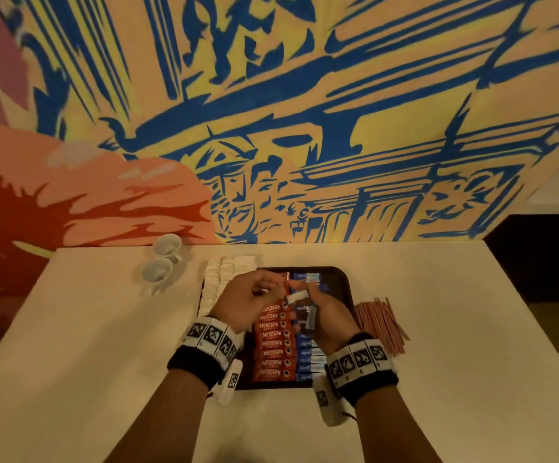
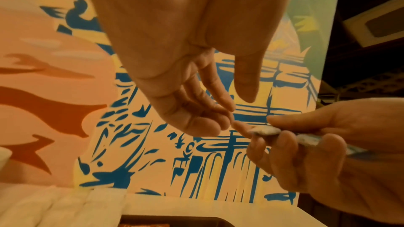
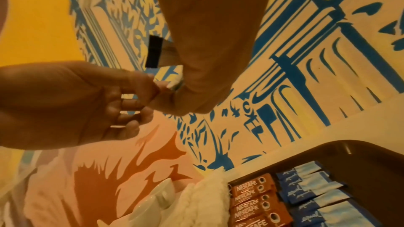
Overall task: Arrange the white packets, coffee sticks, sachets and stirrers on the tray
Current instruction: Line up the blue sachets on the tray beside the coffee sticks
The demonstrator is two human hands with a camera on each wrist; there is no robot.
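A dark tray (image 1: 341, 279) holds a column of white packets (image 1: 218, 282) on its left, red coffee sticks (image 1: 273, 342) in the middle and blue sachets (image 1: 306, 355) to their right. Both hands hover over the tray. My right hand (image 1: 316, 304) grips a few blue sachets (image 1: 308, 317), with one end (image 2: 265, 130) sticking out toward the left. My left hand (image 1: 271, 289) has loosely curled fingers. Its index fingertip (image 2: 240, 126) touches that sachet end, and the thumb stands apart. A pile of red-and-white stirrers (image 1: 380, 324) lies on the table right of the tray.
Two white cups (image 1: 166, 247) (image 1: 156, 274) stand at the back left of the pale table (image 1: 455, 362). A painted wall rises right behind the table. Bare tray floor (image 3: 360, 151) shows right of the sachet column.
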